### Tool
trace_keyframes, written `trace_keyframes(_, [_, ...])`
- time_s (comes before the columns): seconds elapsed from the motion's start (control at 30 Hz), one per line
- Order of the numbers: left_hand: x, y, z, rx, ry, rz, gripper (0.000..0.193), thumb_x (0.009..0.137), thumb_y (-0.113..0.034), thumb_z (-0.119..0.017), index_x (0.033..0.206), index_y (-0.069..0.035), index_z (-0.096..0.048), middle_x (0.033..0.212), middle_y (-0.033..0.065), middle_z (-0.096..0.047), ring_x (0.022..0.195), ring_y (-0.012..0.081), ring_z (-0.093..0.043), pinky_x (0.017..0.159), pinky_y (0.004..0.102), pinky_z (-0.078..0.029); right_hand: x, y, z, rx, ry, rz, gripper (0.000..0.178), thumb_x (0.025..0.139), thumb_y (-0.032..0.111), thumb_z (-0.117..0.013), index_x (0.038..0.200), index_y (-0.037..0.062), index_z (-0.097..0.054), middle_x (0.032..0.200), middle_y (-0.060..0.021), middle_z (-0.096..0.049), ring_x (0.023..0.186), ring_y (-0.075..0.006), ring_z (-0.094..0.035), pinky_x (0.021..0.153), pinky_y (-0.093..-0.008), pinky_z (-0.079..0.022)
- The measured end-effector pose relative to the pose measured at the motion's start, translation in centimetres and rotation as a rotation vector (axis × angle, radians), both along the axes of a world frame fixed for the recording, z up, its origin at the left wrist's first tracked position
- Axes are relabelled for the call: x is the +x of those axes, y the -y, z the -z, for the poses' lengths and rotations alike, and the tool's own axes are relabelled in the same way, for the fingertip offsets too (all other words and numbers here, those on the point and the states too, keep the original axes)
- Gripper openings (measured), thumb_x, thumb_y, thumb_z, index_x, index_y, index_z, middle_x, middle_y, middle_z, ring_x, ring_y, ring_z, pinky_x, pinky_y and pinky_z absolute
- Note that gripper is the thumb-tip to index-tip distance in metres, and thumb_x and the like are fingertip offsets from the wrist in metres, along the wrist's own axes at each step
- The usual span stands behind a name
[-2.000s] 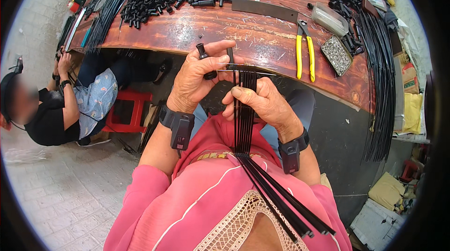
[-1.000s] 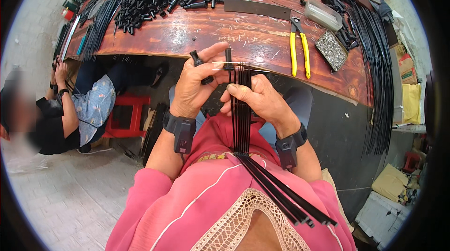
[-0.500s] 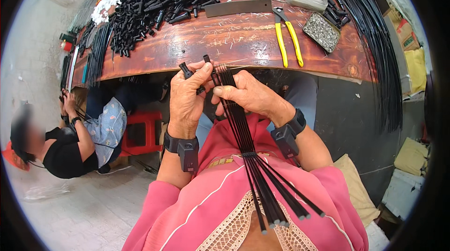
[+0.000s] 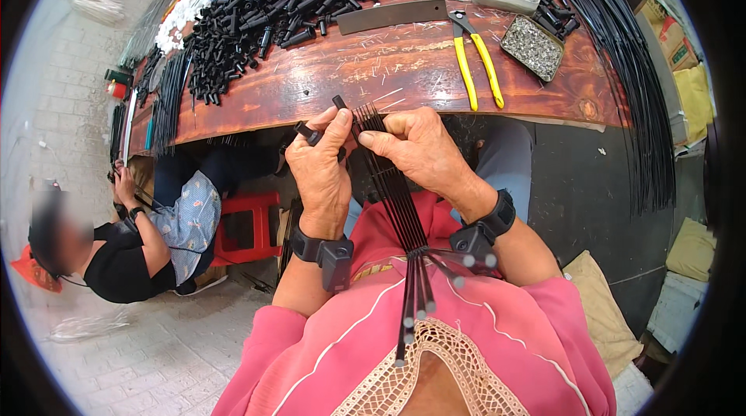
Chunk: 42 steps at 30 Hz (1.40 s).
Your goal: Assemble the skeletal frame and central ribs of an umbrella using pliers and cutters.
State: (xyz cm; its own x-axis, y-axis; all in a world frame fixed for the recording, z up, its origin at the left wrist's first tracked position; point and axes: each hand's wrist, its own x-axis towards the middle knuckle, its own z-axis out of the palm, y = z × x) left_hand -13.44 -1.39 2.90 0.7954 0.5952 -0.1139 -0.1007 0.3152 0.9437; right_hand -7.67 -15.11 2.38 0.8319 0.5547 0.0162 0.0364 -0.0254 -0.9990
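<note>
My left hand [image 4: 320, 169] and my right hand [image 4: 420, 150] hold a fan of thin black rods [image 4: 392, 183] in front of my chest, just below the edge of a reddish wooden table [image 4: 388, 70]. The rods are tied together near my lap and spread out below with silver tips [image 4: 454, 272]. My left hand also grips short black tube pieces [image 4: 308, 133] between its fingers. My right thumb and fingers pinch the rods' upper ends.
On the table lie a heap of black tube pieces [image 4: 264, 12], yellow-handled pliers [image 4: 474, 58], a flat metal blade [image 4: 392, 15], a tray of small metal bits [image 4: 531, 44] and long black rods [image 4: 622, 58] at right. Another person [image 4: 132, 237] sits low at left by a red stool [image 4: 245, 225].
The view has tilted down and right, so the table looks closer. My hands stay on the rod bundle, and the lower rod ends have spread out more.
</note>
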Motion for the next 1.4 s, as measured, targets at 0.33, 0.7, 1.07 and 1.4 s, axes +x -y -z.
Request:
trace_keyframes(0.33, [-0.4,0.7,0.3,-0.093,0.022,0.014,0.016,0.088,-0.013,-0.071,0.1,-0.006,-0.063,0.088,-0.0006,-0.063,0.077,0.0085,-0.056,0.072,0.0257,-0.045,-0.7,-0.2,0.4,-0.017,-0.06,0.048,0.031,0.082,0.018,-0.07,0.064,-0.0045,-0.06,0.051,-0.0005,-0.044,0.054,-0.0055,-0.04,0.046,-0.0296,-0.034])
trace_keyframes(0.7, [-0.3,-0.3,1.5,-0.32,0.185,0.314,0.015,0.095,-0.016,-0.061,0.102,-0.004,-0.061,0.1,0.0129,-0.068,0.095,0.0234,-0.066,0.086,0.0394,-0.055,-0.1,0.5,3.0,0.267,-0.502,-0.18,0.03,0.085,0.032,-0.073,0.078,0.004,-0.067,0.064,0.0009,-0.061,0.044,-0.0014,-0.047,0.035,-0.0163,-0.032])
trace_keyframes(1.07, [0.0,0.1,1.6,-0.189,0.109,0.127,0.028,0.095,-0.015,-0.062,0.118,-0.002,-0.058,0.103,0.0086,-0.064,0.094,0.0211,-0.064,0.088,0.04,-0.054,-0.4,0.5,1.6,0.308,-0.503,-0.159,0.028,0.085,0.031,-0.074,0.075,0.0065,-0.066,0.059,0.0048,-0.054,0.042,0.0001,-0.04,0.036,-0.0179,-0.026])
trace_keyframes(1.4, [0.1,0.6,2.0,-0.454,0.22,0.212,0.039,0.095,-0.011,-0.06,0.131,-0.001,-0.05,0.109,0.0091,-0.064,0.097,0.021,-0.065,0.089,0.0367,-0.054,0.4,1.0,2.9,0.306,-0.56,-0.196,0.026,0.083,0.028,-0.076,0.077,0.0052,-0.066,0.062,0.0032,-0.058,0.038,-0.0002,-0.038,0.033,-0.0172,-0.024])
